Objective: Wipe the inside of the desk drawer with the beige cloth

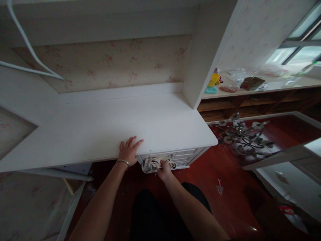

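Observation:
My left hand [129, 152], with a bangle at the wrist, rests on the front edge of a white desk top [112, 124], fingers spread. Lower and to the right, my right hand [165, 170] is closed on a crumpled pale cloth [152, 164] with dark marks. The cloth lies bunched at the top of the white drawer unit [185, 157] under the desk's right end, apparently in an opened drawer. My right fingertips are partly hidden in its folds.
White cables [32, 50] hang at the upper left. A chandelier [245, 137] lies on the red floor [213, 207] at right. Beyond it, a low shelf [281, 85] bears plastic bags, a brown box [252, 83] and a yellow bowl [214, 80]. White furniture [283, 160] stands at the right.

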Demonstrator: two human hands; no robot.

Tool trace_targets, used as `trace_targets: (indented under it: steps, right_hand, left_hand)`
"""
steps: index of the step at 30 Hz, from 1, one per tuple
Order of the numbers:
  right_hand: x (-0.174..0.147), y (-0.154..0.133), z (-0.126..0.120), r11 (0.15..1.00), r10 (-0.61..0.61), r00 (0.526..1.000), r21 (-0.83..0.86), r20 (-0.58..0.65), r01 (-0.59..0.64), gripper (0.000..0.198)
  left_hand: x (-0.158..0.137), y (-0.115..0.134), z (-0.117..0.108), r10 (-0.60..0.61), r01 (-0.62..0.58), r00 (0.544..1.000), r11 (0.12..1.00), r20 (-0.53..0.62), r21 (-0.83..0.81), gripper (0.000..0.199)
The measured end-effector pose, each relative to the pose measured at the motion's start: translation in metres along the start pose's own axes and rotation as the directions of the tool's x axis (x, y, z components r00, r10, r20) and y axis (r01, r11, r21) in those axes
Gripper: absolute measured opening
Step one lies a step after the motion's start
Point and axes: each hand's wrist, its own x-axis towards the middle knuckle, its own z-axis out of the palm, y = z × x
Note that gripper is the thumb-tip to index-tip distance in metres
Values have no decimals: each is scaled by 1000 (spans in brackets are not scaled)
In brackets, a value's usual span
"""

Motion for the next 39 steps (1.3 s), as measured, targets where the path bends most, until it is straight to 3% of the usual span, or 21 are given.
trace_targets:
  steps: [3, 6, 10, 13, 18, 23, 29, 33, 36, 39]
  right_hand:
    - [6, -35, -27, 997, -73, 983, 9, -168, 76, 21]
    - [7, -78, -45, 984, -171, 952, 7, -253, 178, 26]
    - [-6, -127, -51, 963, -260, 927, 1, -268, 271, 34]
    - [-26, -149, -42, 965, -251, 942, 12, -221, 260, 32]
    - [-71, -168, -19, 983, -181, 974, 20, -134, 185, 21]
    - [-127, -184, 8, 992, -94, 995, -91, -38, 90, 23]
    - [-180, -198, 76, 991, 3, 997, -135, 83, 9, 25]
    - [-175, -197, 127, 991, 20, 968, -134, 251, 14, 28]
    - [-147, -192, 157, 991, -18, 916, -115, 401, 70, 26]
    - [-109, -179, 175, 990, -95, 901, -56, 424, 131, 21]
  left_hand:
    - [0, 0, 0, 5, -5, 1000, 1000, -13, 4, 90]
    - [1, 0, 2, 4, -3, 1000, 1000, -20, 9, 89]
    - [1, 0, 3, -3, 3, 1000, 1000, -12, 1, 87]
    - [0, 1, 2, -15, 15, 1000, 1000, -3, 0, 87]
    - [-2, 3, 1, -25, 25, 1000, 1000, 2, -4, 85]
    - [-4, 3, 0, -25, 25, 1000, 1000, 7, -9, 87]
    - [-7, 4, -4, -21, 21, 1000, 999, -14, -37, 86]
    - [-7, 4, -4, -31, 30, 999, 999, -15, -32, 86]
    - [-7, 4, -4, -27, 27, 999, 999, -20, -34, 88]
    - [-6, 4, -4, -28, 27, 1000, 999, -15, -38, 89]
